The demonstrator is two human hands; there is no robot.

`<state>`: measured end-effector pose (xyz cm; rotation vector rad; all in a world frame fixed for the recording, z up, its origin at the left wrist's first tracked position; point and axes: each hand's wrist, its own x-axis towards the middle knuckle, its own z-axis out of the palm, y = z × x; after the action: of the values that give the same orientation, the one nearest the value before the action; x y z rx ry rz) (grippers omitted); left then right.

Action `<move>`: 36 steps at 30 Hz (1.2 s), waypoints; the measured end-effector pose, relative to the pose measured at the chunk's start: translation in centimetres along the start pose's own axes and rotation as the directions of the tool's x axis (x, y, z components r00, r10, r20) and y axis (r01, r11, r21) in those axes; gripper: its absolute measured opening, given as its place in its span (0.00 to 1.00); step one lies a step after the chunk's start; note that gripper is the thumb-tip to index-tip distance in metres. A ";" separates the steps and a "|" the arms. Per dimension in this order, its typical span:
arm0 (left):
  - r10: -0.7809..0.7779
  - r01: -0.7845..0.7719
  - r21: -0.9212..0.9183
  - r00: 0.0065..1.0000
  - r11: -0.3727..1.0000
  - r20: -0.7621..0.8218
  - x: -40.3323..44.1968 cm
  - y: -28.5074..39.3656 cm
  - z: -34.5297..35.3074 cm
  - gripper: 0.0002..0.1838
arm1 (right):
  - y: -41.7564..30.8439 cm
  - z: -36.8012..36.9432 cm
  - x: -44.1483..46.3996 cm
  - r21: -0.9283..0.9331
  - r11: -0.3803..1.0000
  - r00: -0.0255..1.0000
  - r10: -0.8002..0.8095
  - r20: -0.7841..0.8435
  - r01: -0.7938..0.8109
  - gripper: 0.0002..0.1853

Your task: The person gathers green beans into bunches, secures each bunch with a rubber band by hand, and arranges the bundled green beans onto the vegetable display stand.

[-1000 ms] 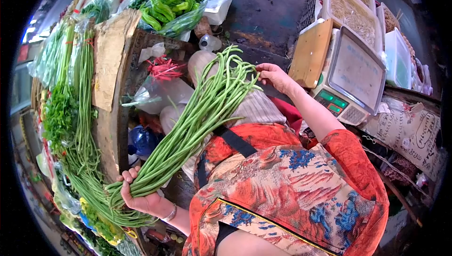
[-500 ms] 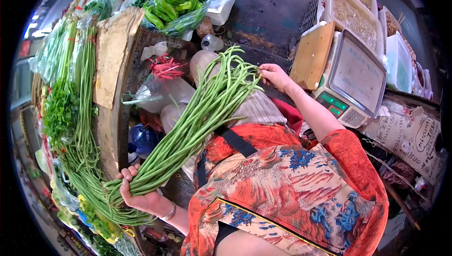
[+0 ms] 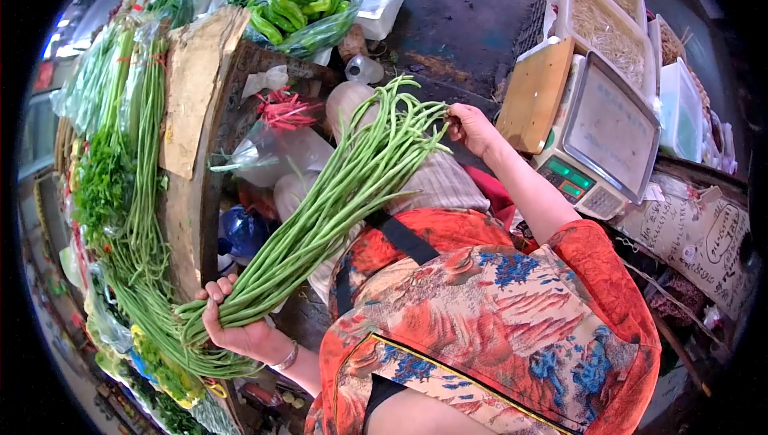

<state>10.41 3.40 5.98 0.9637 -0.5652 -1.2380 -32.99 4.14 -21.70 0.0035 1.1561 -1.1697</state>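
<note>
A thick bundle of long green beans (image 3: 320, 203) lies slantwise across my lap, its far ends loose and curling. My left hand (image 3: 240, 331) is wrapped round the near end of the bundle, at the lower left. At the far right edge of the bundle, my right hand (image 3: 470, 127) pinches the end of a bean between thumb and fingertips. More long beans (image 3: 148, 307) lie on the stall to the left, close to my left hand.
Left stands a board (image 3: 188, 99) beside leafy greens (image 3: 104, 179). A bag of green peppers (image 3: 300, 11) is at the top. Red ties (image 3: 284, 109) lie above a clear bag (image 3: 280, 155). To the right are a weighing scale (image 3: 612, 127) and tubs of sprouts (image 3: 604, 31).
The view has shifted slightly. My right hand remains at the bean ends with its fingers drawn a little closer in; my left hand keeps its grip on the bundle.
</note>
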 end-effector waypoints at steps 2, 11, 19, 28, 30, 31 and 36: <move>0.001 -0.001 0.006 1.000 1.000 -0.005 0.0 -0.1 0.0 0.10 | -0.2 -0.4 -0.1 0.083 0.996 0.999 0.044 0.019 -0.045 0.06; 0.011 -0.011 0.001 1.000 1.000 -0.008 0.1 -0.2 -0.1 0.10 | 1.5 -3.1 1.7 -0.713 0.667 0.942 -0.335 -0.029 0.216 0.08; -0.002 0.001 -0.013 1.000 1.000 -0.001 -0.1 -0.3 0.3 0.09 | -4.0 0.0 0.5 -0.168 0.936 0.950 -0.294 0.108 0.309 0.09; 0.019 -0.019 -0.005 1.000 1.000 0.004 -0.5 -0.3 0.3 0.09 | -6.9 7.4 2.4 -0.680 0.523 0.854 -0.386 0.349 0.514 0.18; 0.020 -0.020 -0.012 1.000 1.000 -0.003 -0.5 -0.3 0.1 0.09 | -6.6 7.7 3.2 -0.710 0.202 0.694 -0.504 0.515 0.674 0.15; 0.016 -0.016 -0.018 1.000 1.000 -0.005 -0.5 -0.3 0.0 0.09 | -6.6 7.6 3.5 -0.710 0.201 0.693 -0.502 0.517 0.675 0.15; 0.016 -0.016 -0.005 1.000 1.000 0.003 -0.5 -0.4 0.1 0.09 | -6.5 7.2 3.5 -0.765 0.035 0.695 -0.446 0.564 0.643 0.11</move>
<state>10.00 3.79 5.75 0.9511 -0.5710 -1.2259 -32.84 -5.20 -17.26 -1.6586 1.6026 -0.8688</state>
